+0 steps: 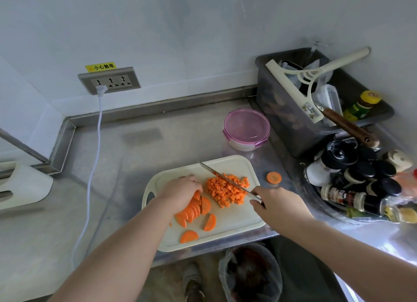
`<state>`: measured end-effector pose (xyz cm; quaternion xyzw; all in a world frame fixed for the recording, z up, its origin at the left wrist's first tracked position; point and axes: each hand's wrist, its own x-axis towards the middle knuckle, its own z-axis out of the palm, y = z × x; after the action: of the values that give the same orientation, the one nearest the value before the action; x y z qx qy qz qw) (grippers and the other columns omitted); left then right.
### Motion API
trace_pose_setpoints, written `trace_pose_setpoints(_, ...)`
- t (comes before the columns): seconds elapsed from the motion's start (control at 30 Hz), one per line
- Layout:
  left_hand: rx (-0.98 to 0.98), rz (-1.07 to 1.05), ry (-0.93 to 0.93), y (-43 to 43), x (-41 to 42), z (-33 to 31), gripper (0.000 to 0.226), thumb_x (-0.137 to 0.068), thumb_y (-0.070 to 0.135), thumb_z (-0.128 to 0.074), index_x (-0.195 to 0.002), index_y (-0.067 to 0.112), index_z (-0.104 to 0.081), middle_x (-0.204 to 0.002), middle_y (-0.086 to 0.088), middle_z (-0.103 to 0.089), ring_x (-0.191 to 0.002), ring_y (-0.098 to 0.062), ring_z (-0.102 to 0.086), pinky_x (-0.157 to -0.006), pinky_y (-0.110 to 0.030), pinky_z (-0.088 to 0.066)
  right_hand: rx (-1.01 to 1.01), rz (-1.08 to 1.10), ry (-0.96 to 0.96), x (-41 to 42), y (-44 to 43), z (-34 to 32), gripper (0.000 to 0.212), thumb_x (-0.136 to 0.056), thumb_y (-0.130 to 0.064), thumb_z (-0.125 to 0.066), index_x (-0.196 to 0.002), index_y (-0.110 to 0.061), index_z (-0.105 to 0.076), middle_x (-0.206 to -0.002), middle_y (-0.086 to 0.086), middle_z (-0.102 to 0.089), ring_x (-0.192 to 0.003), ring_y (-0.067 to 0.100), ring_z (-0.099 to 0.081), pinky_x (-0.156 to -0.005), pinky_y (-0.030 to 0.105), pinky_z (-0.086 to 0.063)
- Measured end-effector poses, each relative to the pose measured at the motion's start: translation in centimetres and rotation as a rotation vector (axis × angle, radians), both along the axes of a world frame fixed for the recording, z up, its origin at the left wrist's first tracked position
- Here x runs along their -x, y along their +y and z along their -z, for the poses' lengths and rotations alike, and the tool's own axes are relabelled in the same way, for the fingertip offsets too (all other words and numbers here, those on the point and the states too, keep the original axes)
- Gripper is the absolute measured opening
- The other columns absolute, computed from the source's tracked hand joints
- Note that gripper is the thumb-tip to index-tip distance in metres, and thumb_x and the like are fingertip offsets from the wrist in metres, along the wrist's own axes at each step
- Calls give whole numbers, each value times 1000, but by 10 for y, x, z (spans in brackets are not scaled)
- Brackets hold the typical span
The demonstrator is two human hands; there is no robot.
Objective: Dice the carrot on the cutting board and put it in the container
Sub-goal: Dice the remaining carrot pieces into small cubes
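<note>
Cutting board (237,225) at lower centre, my left hand (180,190) grasping the carrot half-slices (191,211), my right hand (276,202) gripping the knife (225,179) over the diced carrot (225,188), lidded container (247,129) beyond.

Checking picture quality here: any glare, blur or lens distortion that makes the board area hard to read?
Head view: wide-angle bending curves the counter edges; light is soft, with faint shadows under the left hand and right hand; pale sheen on the counter at right; bottles at the right edge look smeared; board, dice, slices and knife read clearly.
</note>
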<state>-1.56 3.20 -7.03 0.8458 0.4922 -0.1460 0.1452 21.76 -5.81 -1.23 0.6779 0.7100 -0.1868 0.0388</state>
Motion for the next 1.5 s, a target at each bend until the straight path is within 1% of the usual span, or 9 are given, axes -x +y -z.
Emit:
trace_pose_setpoints(0.07,-1,4,-4,2,3,1,36,-92,13,-51,-122,29,-58,-124,3,-48,-114,-20,-51,-79,-26,-36,4,3,0,0,0,0,28,-100,-39,-37,-121,-27,-52,-81,-6,-57,-72,17,-57,-60,28,-44)
trace_pose_setpoints(0.23,41,-50,-36,0,24,0,36,-90,20,-61,-125,25,-59,-124,3,-51,-111,-19,-54,-92,-27,-41,29,5,-1,5,2,2,27,-100,-37,-38,-118,-24,-53,-82,-4,-59,-74,20,-58,-64,30,-48)
trace_pose_setpoints(0.47,1,-243,-228,-24,36,-17,33,-87,23,-65,-120,25,-60,-121,7,-52,-106,-11,-55,-89,-26,-44,20,-31,-7,18,5,2,25,-100,-38,-37,-107,-19,-52,-71,-7,-45,-69,21,-49,-57,29,-39)
trace_pose_setpoints(0.6,153,-64,-196,-64,28,-18,29,-88,23,-64,-116,27,-60,-123,13,-54,-106,-9,-56,-85,-24,-43,19,-45,-6,20,5,0,25,-100,-38,-38,-107,-19,-52,-71,-5,-46,-69,22,-48,-54,30,-35)
trace_pose_setpoints(0.93,86,155,-11,-79,30,-17,24,-91,10,-49,-113,18,-52,-122,1,-42,-104,-21,-49,-83,-34,-44,30,-62,-8,21,2,0,26,-100,-39,-38,-110,-20,-52,-78,-4,-50,-70,21,-49,-54,30,-36)
trace_pose_setpoints(1.07,109,303,12,-80,25,-14,26,-88,28,-34,-106,16,-47,-120,-4,-42,-97,-27,-50,-84,-42,-45,30,-67,-3,21,0,-1,25,-100,-39,-38,-108,-20,-52,-75,-4,-50,-69,22,-50,-54,29,-37)
trace_pose_setpoints(1.23,64,31,-102,-84,34,-16,19,-91,23,-50,-109,24,-51,-117,9,-47,-97,-19,-58,-75,-33,-47,27,-59,-5,18,0,0,17,-100,-38,-38,-93,-24,-42,-65,-8,-41,-64,19,-47,-47,25,-30)
trace_pose_setpoints(1.37,58,-205,30,-96,22,-15,46,-87,52,-55,-121,22,-48,-118,5,-55,-102,-20,-60,-79,-32,-47,31,-63,-11,19,0,1,24,-100,-39,-38,-105,-20,-51,-67,-7,-43,-67,19,-49,-52,28,-36)
trace_pose_setpoints(1.5,43,-298,7,-102,16,-8,40,-92,41,-54,-125,20,-47,-124,3,-52,-106,-20,-58,-82,-33,-46,33,-79,-19,19,2,2,26,-100,-39,-37,-108,-20,-52,-68,-8,-42,-68,20,-49,-54,29,-36)
